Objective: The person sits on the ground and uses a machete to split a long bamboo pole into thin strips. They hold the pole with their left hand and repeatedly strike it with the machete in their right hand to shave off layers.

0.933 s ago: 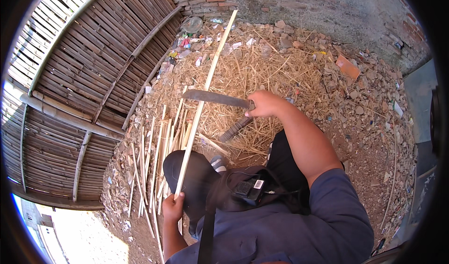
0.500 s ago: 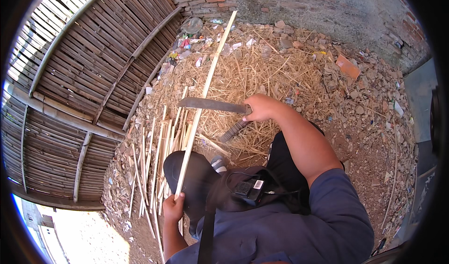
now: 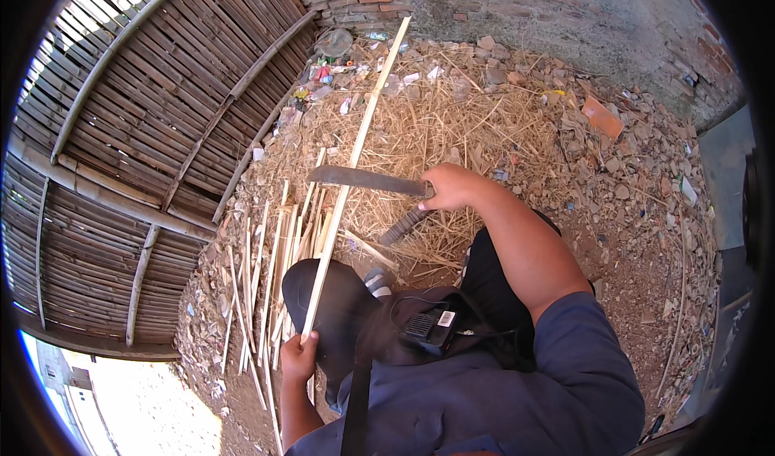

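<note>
My left hand is closed around the near end of a long pale bamboo strip, which slants up and away across my knee. My right hand grips a machete by the handle end. The dark blade of the machete points left and lies across the strip around its middle. Just below the right hand a dark ridged, rod-like piece slants over the straw; its upper end is by the fingers, and I cannot tell what it is.
Several cut bamboo strips lie beside my left leg. Straw-like shavings cover the ground ahead, with rubble and litter around them. A bamboo slat wall stands left, a brick wall at the back. An orange tile piece lies right.
</note>
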Demonstrator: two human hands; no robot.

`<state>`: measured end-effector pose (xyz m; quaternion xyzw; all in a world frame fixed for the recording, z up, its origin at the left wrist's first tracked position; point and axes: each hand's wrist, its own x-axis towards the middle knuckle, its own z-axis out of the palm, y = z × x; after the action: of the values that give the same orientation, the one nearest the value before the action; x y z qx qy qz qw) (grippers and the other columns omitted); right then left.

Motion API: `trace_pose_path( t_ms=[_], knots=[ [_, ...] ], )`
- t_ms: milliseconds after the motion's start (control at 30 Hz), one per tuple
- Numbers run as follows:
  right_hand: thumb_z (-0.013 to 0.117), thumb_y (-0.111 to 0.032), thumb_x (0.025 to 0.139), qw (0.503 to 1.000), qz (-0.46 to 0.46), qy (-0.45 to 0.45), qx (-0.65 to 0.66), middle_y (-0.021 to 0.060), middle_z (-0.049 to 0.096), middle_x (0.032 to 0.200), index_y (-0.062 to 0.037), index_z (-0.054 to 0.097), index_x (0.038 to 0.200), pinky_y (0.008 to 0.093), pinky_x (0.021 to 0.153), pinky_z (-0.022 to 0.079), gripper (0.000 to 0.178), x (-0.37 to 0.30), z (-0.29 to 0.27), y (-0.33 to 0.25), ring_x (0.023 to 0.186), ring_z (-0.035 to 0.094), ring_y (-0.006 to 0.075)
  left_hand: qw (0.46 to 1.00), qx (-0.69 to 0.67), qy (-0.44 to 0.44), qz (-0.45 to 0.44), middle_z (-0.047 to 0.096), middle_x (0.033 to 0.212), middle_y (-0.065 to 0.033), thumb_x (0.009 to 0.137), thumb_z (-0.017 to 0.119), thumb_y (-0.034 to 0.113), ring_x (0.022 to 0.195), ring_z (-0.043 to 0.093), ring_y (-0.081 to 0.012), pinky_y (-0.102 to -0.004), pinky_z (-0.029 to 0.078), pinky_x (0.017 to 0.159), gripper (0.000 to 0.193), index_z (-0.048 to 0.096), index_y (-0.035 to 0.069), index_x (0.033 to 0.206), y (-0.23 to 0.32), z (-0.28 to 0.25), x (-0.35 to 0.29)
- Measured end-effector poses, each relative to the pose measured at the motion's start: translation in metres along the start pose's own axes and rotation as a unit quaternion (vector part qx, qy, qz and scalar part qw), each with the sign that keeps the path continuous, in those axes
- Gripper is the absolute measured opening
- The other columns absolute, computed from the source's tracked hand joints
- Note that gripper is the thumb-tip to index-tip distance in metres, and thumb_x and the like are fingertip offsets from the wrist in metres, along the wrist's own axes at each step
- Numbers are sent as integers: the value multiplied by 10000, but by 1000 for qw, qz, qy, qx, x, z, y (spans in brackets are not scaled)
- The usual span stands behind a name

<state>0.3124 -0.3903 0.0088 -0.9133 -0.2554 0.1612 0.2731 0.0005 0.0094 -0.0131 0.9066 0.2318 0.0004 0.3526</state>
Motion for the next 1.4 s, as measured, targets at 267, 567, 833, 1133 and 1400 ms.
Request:
trace_pose_path(
  t_ms=[267,567,833,1133,1400],
  knots=[
    [805,-401,811,1000,10,-15,11,209,699,948,-14,699,1095,449,815,530,492,-3,-4,-5,923,689,364,1000,-11,-9,5,542,580,8,940,724,439,572,466,-82,-318,380,514,515,629,0,690,-1,-1,0],
    [816,-396,802,1000,10,-11,17,195,699,943,-28,702,1059,446,810,529,463,0,0,-1,919,689,352,1000,-21,-12,-8,547,585,2,941,718,434,582,467,-83,-322,391,535,501,627,1,704,-3,0,1],
    [818,-395,806,1000,0,-8,23,180,694,917,-25,702,1042,446,791,521,454,1,2,1,894,685,347,999,-15,-36,-20,563,626,0,976,671,429,626,495,-90,-321,388,563,498,642,-17,753,-4,-2,1],
    [809,-360,810,1000,6,-9,16,173,706,941,-27,703,1058,438,787,531,428,-2,-2,-4,901,695,330,998,-47,-29,-4,540,598,35,949,714,411,585,453,-63,-300,362,525,467,642,12,717,-8,0,3],
    [809,-367,813,1000,8,-11,19,169,706,937,-27,702,1046,436,793,530,426,-2,-2,-4,901,694,328,996,-80,-28,-8,530,600,49,958,715,375,582,435,-49,-280,339,519,427,648,25,723,-16,3,4]
  ],
)
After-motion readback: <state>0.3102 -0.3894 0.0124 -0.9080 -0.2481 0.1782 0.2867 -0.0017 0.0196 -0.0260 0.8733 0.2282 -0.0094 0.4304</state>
